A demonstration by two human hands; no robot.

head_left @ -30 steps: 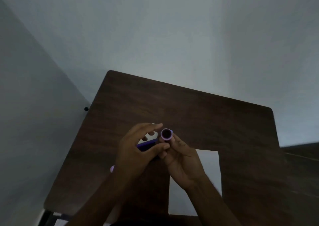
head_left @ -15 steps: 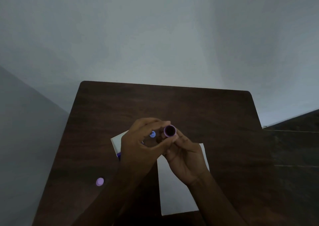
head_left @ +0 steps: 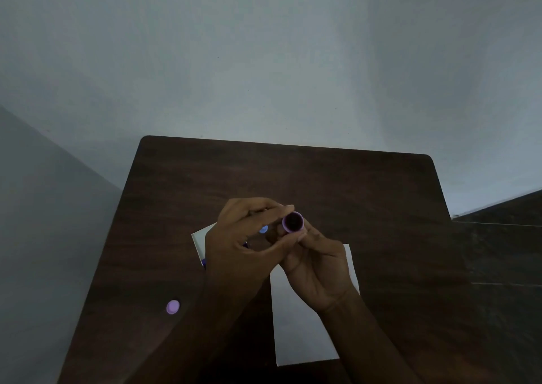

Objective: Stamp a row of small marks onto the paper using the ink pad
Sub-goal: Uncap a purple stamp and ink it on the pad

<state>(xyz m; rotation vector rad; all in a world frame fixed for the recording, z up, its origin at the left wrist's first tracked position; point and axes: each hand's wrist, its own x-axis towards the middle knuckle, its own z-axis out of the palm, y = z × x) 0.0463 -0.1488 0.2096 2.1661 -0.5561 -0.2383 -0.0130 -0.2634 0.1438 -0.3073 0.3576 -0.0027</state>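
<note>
two bare forearms, no sleeves visible

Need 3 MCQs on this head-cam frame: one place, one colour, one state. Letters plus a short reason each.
1. Where does the small purple cap lie?
A. On the table left of the left forearm
B. On the white paper
C. In the right hand

2. What colour is the rim of the small stamp held up between the hands?
A. Green
B. Purple
C. Red

3. What is the right hand doing?
A. Lying flat on the table
B. Holding the stamp in its fingers
C. Pressing on the paper

Answers:
1 A: the cap sits alone on the dark wooden table, apart from the white paper.
2 B: the round rim facing the camera is purple around a dark centre.
3 B: its fingers curl round the stamp's body, while the left hand pinches at the rim, above the table.
</note>
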